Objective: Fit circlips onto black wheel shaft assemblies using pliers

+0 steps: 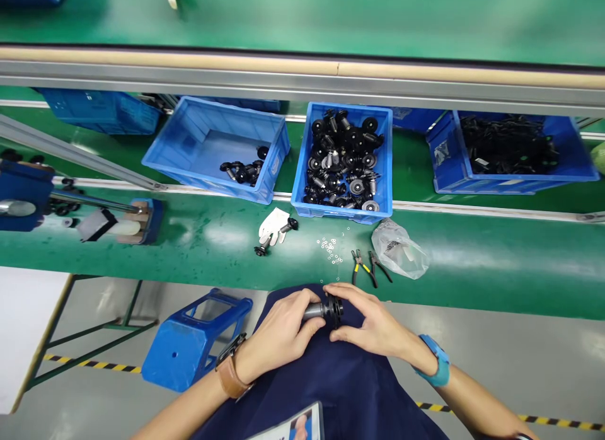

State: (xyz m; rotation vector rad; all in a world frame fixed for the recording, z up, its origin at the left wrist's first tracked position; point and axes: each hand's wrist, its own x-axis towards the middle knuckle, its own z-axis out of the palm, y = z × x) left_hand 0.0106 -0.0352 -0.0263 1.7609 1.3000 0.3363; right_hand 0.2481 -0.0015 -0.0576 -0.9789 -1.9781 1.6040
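Observation:
Over my lap I hold a dark shaft part with a black flanged end point(334, 309). My left hand point(293, 320) wraps round its grey shaft, thumb and fingers closed. At the flanged end, my right hand point(366, 320) grips the black rim between fingers and thumb. On the bench ahead lie small white rings point(329, 248), scattered loosely. To their right are yellow-and-black pliers point(362, 266), a second dark pair of pliers point(379, 266) and a clear plastic bag point(401, 251) with small dark pieces. Two similar shaft parts rest by a white glove point(273, 227).
Behind stands a blue bin point(388, 175) full of black shaft parts. Left of it, another blue bin point(203, 134) holds several. A third bin point(496, 185) at right contains dark pieces. A press-like tool point(151, 222) stands left; a blue stool point(177, 352) is below. A shelf rail point(302, 81) crosses above.

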